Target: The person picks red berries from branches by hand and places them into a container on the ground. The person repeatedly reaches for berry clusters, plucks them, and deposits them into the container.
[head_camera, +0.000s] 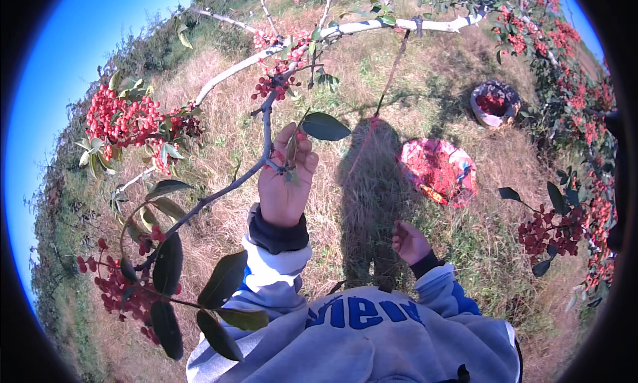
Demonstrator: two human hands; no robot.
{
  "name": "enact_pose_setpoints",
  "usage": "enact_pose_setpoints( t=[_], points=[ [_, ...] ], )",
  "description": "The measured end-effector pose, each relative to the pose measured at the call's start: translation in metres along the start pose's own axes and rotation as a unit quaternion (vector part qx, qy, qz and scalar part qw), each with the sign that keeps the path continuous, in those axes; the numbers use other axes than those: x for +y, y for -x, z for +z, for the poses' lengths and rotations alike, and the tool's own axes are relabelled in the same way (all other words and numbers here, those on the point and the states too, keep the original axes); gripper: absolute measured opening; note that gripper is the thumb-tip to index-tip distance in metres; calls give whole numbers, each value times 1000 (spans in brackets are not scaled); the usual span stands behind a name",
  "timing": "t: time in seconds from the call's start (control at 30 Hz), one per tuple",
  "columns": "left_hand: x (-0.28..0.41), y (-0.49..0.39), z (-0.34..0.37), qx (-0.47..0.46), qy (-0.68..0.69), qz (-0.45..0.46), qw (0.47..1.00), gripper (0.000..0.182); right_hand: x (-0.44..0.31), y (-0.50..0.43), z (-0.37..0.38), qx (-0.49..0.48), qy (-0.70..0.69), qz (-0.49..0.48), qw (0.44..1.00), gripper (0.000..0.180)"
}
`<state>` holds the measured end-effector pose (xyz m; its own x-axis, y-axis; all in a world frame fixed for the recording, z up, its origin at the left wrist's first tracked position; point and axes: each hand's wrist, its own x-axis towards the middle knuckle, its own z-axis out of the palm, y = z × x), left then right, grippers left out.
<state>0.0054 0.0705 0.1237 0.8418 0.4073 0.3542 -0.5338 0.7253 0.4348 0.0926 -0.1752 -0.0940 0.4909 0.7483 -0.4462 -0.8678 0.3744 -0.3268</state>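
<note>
My left hand is raised palm up behind a thin grey branch. Its fingers curl around a small sprig of red berries with a green leaf sticking out to the right. Just above, another red berry cluster, apparently prickly ash, hangs on the same branch. Lower and to the right, my right hand is held over the grass with its fingers loosely curled; whether anything is inside them is hidden.
A thorny pale limb crosses above, with a dark rod and pink cord hanging from it. Berry clusters flank me at left and right. On the grass stand a pink-lined container and a bucket, both holding red berries.
</note>
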Motion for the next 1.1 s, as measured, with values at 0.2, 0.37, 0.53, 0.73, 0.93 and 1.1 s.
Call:
enact_pose_setpoints(
  t=[0.2, 0.37, 0.53, 0.73, 0.93, 1.1],
  points=[
    [15, 33, 47, -43, 129, -79, 988, 41, 5, -1, -7, 3, 8, 12, 1000, 14],
    [18, 40, 57, -89, 42, -16, 995, 33, 8, -6, -9, -10, 14, 33, 999, 14],
    [16, 41, 65, -45, -49, 59, 996, 30, 6, -7, -10, -13, 15, 46, 999, 14],
    [11, 36, 72, 2, -97, 75, 992, 20, 1, -3, -9, 3, 15, 42, 999, 14],
    [3, 20, 43, 16, -84, 88, 992, 21, 0, -3, -15, 6, 18, 35, 999, 14],
    [-6, -5, 13, 8, -69, 114, 991, 12, -5, 6, -13, -4, 13, 29, 999, 14]
  ],
)
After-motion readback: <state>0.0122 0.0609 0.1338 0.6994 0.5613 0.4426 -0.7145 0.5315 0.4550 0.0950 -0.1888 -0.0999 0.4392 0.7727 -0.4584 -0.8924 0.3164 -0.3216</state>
